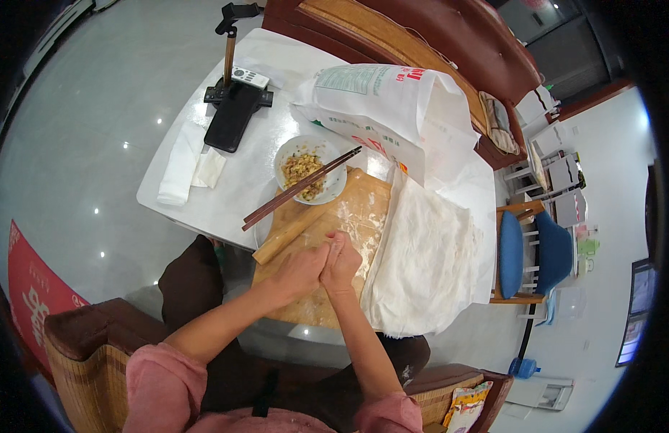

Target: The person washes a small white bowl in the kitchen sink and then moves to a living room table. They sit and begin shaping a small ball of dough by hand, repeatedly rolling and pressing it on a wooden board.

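Note:
My left hand [302, 270] and my right hand [342, 262] are pressed together over a wooden board [367, 203] dusted with white flour. The fingers close around each other, so whatever may lie between them is hidden. Just left of my hands a wooden rolling pin [291, 234] rests slantwise on the board. Beyond it stands a white bowl [335, 184] of chopped filling [300, 172], overlapping the board's far left corner. A pair of brown chopsticks [291, 196] lies across the bowl's rim. To the right, a white cloth [426, 260] is spread along the board's edge.
A large white printed bag [367, 92] lies at the back of the white table [166, 187]. Toward the left are a black smartphone [232, 116], a remote control [250, 77], a stand [229, 54] and white tissues [183, 162]. A blue-cushioned chair [511, 254] stands beyond the right side.

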